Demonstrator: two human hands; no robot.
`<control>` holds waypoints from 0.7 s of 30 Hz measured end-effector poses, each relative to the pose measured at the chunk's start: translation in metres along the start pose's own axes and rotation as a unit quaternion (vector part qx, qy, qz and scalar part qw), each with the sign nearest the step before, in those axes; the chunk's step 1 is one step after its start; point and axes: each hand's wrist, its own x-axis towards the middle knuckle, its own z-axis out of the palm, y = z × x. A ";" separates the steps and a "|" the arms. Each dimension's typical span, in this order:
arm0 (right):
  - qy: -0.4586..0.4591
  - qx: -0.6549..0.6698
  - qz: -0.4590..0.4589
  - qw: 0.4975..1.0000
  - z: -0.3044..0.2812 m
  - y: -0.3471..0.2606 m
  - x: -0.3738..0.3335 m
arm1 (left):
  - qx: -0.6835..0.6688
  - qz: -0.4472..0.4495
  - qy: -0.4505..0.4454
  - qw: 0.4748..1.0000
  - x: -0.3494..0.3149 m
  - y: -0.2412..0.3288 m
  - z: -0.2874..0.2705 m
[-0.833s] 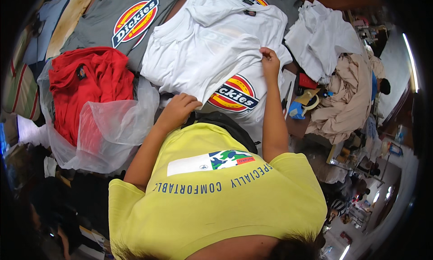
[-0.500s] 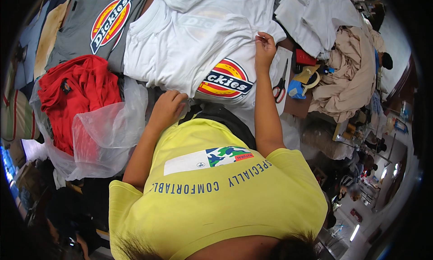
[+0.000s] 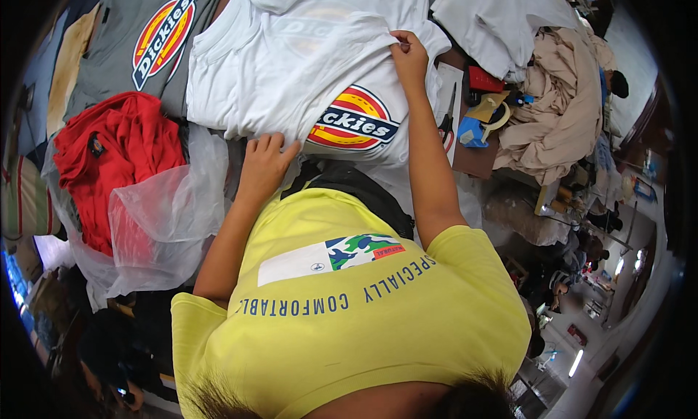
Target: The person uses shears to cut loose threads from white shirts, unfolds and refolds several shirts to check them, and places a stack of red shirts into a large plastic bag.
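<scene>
A white T-shirt (image 3: 247, 77) lies bunched on the table in front of me, its cloth partly covering a red, yellow and blue oval print (image 3: 352, 121). At the far right of that print, my right hand (image 3: 408, 59) pinches a raised fold of the shirt between thumb and fingers. My left hand (image 3: 265, 161) is closed at the shirt's near edge, fingers bent over the cloth; its thumb side meets the fabric by the print's lower left. More white cloth lies underneath, and I cannot tell how many shirts there are.
Left are a grey shirt (image 3: 120, 48) with a similar print and a red garment (image 3: 131, 139) in a clear plastic bag (image 3: 160, 215). On the right lie scissors (image 3: 447, 132), a tape roll (image 3: 500, 121), a red box (image 3: 486, 82), white cloth (image 3: 494, 26) and beige cloth (image 3: 552, 113).
My right hand has moved up and slightly left with the pinched fold, drawing the white cloth away from me. More of the print shows. My left hand stays at the near edge.
</scene>
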 end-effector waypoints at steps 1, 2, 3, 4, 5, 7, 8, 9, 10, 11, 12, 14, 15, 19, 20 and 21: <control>-0.007 0.052 0.028 0.998 -0.003 0.002 0.002 | -0.001 -0.011 -0.005 1.000 0.000 0.000 0.001; -0.014 0.105 0.053 0.993 -0.006 0.005 0.002 | -0.002 -0.022 -0.010 1.000 -0.002 -0.002 0.003; -0.021 0.159 0.077 0.984 -0.008 0.000 0.001 | -0.003 -0.034 -0.016 0.999 -0.004 -0.004 0.004; -0.029 0.212 0.100 0.972 -0.010 -0.003 0.000 | -0.007 -0.029 -0.016 0.999 -0.005 -0.005 0.004; -0.027 0.229 0.106 0.967 -0.010 -0.005 0.000 | -0.012 -0.025 -0.015 1.000 -0.007 -0.006 0.003; -0.019 0.262 0.119 0.957 -0.012 -0.006 -0.003 | -0.015 -0.012 -0.014 1.000 -0.011 -0.006 0.001; -0.017 0.265 0.116 0.957 -0.013 -0.006 -0.004 | -0.013 -0.004 -0.011 1.000 -0.012 -0.006 0.000; -0.017 0.270 0.113 0.956 -0.012 -0.005 -0.004 | -0.009 0.001 -0.007 1.000 -0.014 -0.005 -0.001; -0.017 0.275 0.110 0.955 -0.012 -0.004 -0.004 | -0.011 -0.005 -0.008 1.000 -0.016 -0.004 0.000; -0.017 0.272 0.111 0.956 -0.011 -0.003 -0.005 | -0.013 -0.010 -0.009 1.000 -0.019 -0.003 0.002; -0.015 0.269 0.112 0.956 -0.012 -0.001 -0.005 | -0.015 -0.014 -0.010 1.000 -0.021 -0.002 0.003; -0.014 0.270 0.106 0.957 -0.012 0.003 -0.005 | -0.021 -0.014 0.000 1.000 -0.023 -0.001 0.003; -0.015 0.273 0.100 0.957 -0.011 0.005 -0.005 | -0.024 -0.014 0.004 1.000 -0.024 0.000 0.003; -0.013 0.290 0.091 0.953 -0.010 0.006 -0.005 | -0.021 -0.019 0.008 1.000 -0.028 -0.001 0.001; -0.011 0.290 0.098 0.952 -0.011 0.005 -0.005 | -0.021 -0.019 0.010 1.000 -0.029 -0.001 0.001; -0.010 0.290 0.105 0.951 -0.011 0.003 -0.006 | -0.021 -0.019 0.011 1.000 -0.029 -0.001 0.001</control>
